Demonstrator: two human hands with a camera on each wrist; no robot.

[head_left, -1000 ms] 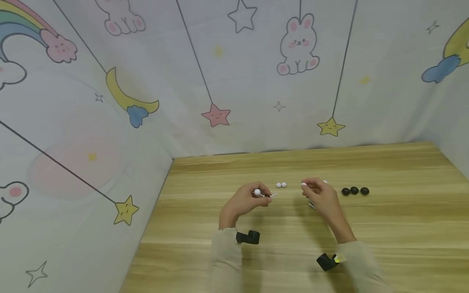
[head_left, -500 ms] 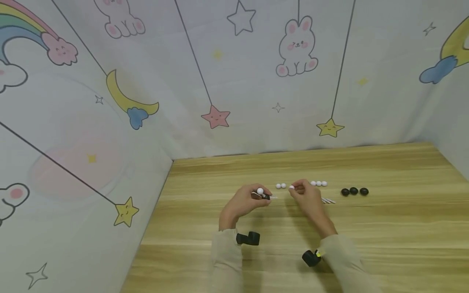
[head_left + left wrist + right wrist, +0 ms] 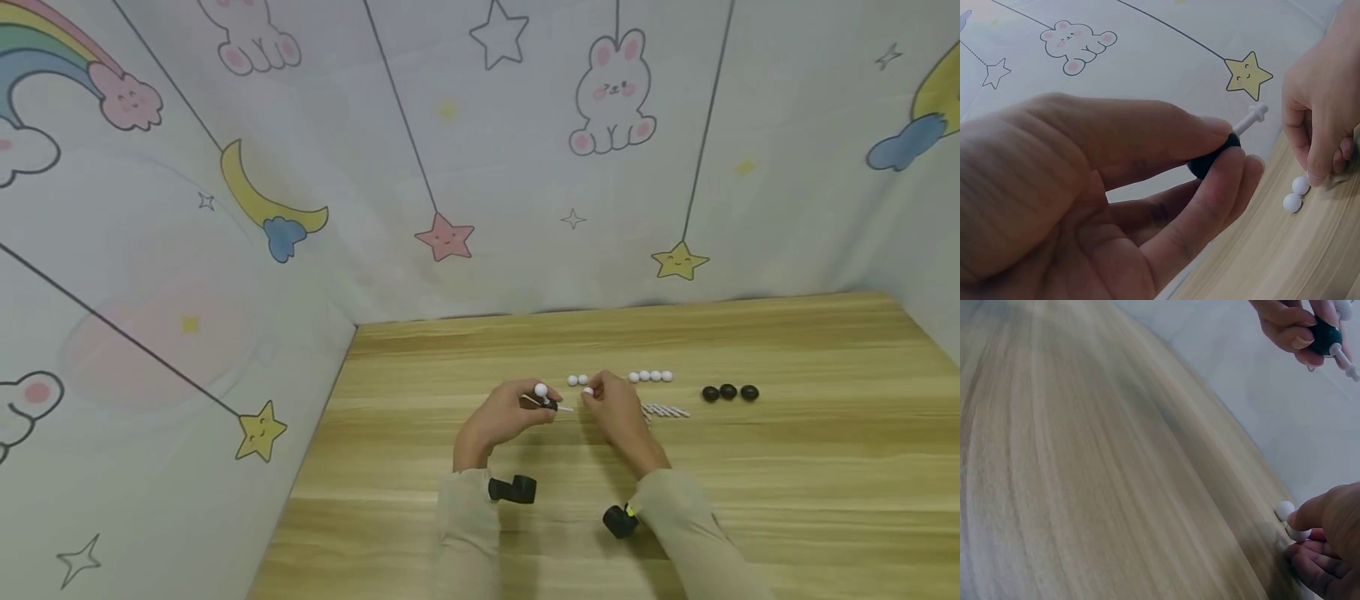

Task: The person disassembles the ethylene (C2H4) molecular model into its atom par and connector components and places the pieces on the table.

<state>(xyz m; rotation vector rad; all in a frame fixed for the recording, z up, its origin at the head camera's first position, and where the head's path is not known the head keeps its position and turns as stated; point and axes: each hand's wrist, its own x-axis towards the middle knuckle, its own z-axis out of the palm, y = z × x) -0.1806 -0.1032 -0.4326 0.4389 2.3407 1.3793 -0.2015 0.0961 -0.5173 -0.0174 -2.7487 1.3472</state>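
My left hand (image 3: 502, 417) pinches a black ball (image 3: 1207, 164) of a ball-and-stick molecule model between thumb and fingers. A thin white peg (image 3: 1250, 120) sticks out of it, and a white ball (image 3: 541, 389) is attached on top. Close by on the right, my right hand (image 3: 618, 408) pinches a loose white ball (image 3: 588, 392) with thumb and fingertips, low over the table. Just beyond those fingertips, two more white balls (image 3: 1292, 203) sit side by side on the wood; in the left wrist view the right thumb overlaps one.
Right of the hands, several white balls (image 3: 650, 377) form a row at the back of the wooden table (image 3: 420, 358). In front of them lies a bunch of white pegs (image 3: 666, 411). Three black balls (image 3: 728, 391) stand farther right. A printed cloth wall (image 3: 525, 275) borders the table's back.
My right hand has moved left with the white ball, coming near the left hand and uncovering the row of white balls and the pegs. The left hand stays nearly in place, still gripping the model.
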